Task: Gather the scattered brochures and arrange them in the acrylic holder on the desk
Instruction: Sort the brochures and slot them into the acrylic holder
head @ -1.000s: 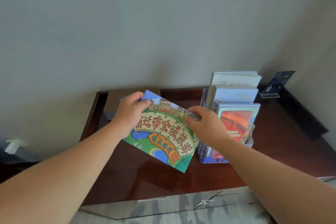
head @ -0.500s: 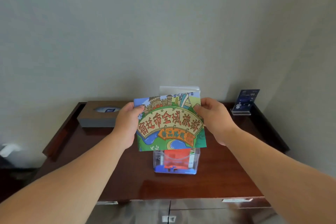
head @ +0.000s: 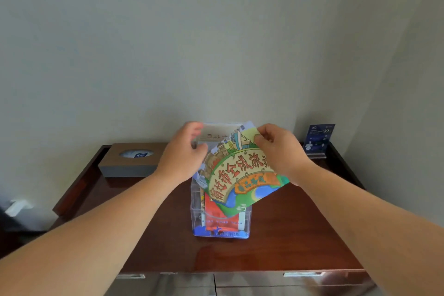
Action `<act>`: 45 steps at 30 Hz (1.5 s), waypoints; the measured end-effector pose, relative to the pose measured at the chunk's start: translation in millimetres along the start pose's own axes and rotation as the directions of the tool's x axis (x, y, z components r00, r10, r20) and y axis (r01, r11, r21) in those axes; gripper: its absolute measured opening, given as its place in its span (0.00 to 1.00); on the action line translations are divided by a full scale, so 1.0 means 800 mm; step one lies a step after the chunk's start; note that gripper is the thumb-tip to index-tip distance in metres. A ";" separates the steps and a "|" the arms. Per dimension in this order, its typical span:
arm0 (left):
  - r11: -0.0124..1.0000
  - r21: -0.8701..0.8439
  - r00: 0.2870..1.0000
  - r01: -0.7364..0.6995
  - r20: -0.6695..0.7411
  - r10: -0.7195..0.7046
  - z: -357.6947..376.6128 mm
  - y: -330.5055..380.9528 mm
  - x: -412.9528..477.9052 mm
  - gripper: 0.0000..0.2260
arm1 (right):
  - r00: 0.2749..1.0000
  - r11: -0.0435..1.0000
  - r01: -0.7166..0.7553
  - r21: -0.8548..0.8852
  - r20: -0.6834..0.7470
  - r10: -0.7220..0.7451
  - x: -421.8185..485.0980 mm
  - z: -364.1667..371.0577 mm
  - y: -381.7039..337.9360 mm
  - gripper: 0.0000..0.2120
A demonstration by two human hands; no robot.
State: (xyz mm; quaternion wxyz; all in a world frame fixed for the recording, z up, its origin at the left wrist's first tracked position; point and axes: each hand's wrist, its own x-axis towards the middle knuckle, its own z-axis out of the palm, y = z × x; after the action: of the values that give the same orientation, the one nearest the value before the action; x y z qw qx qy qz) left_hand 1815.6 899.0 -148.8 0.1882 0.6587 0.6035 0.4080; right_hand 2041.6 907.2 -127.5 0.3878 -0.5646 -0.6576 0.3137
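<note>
A colourful cartoon-map brochure hangs tilted over the clear acrylic holder, its lower corner dipping into the holder's front. My right hand pinches its upper right edge. My left hand is blurred, with fingers curled at the brochure's upper left corner and the holder's top left; what it grips is unclear. A red brochure stands in the front pocket. Behind it, a pale brochure shows at the back.
The holder stands mid-desk on the dark wooden top. At the back left is a brown tissue box, and at the back right a small blue sign card. A wall lies behind and to the right. Drawer fronts lie below.
The brochure has turned counter-clockwise and dropped toward the holder's front. Both hands moved up and closer to the holder.
</note>
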 end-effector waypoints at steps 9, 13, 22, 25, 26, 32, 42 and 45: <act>0.871 -0.453 0.981 0.189 0.119 -0.151 0.008 0.021 0.002 0.08 | 0.970 0.906 0.222 -0.361 0.173 -0.168 0.026 0.018 -0.043 0.06; 0.807 -0.512 0.953 0.294 0.094 -0.288 0.004 -0.009 -0.003 0.07 | 0.979 0.851 0.153 -0.503 0.193 -0.062 0.028 0.005 -0.025 0.09; 0.952 -0.128 0.959 0.277 -0.029 -0.283 0.016 -0.053 -0.010 0.04 | 0.984 0.807 0.142 -0.573 0.171 -0.052 0.021 0.041 0.006 0.10; 0.966 -0.014 0.966 0.257 -0.023 -0.257 0.023 -0.064 -0.016 0.02 | 0.983 0.799 0.138 -0.586 0.179 -0.039 0.017 0.051 0.019 0.12; 0.968 0.023 0.968 0.249 -0.029 -0.248 0.026 -0.067 -0.018 0.02 | 0.983 0.787 0.136 -0.602 0.182 -0.031 0.015 0.054 0.024 0.12; 0.959 0.143 0.969 0.244 0.006 -0.247 0.043 -0.082 -0.027 0.03 | 0.982 0.739 0.074 -0.670 0.177 0.062 -0.001 0.073 0.056 0.08; 0.932 0.194 0.943 0.307 0.071 -0.325 0.056 -0.106 -0.030 0.05 | 0.988 0.698 0.020 -0.716 0.123 0.097 -0.004 0.090 0.077 0.08; 0.932 0.193 0.945 0.305 0.063 -0.322 0.055 -0.107 -0.025 0.05 | 0.989 0.707 0.024 -0.706 0.119 0.085 -0.001 0.091 0.076 0.09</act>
State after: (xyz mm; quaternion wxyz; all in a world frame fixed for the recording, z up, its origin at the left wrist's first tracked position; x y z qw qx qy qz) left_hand 1795.5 908.2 -245.0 0.2183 0.5866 0.7260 0.2850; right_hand 2009.3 918.2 -216.1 0.0892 -0.6567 -0.7441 0.0845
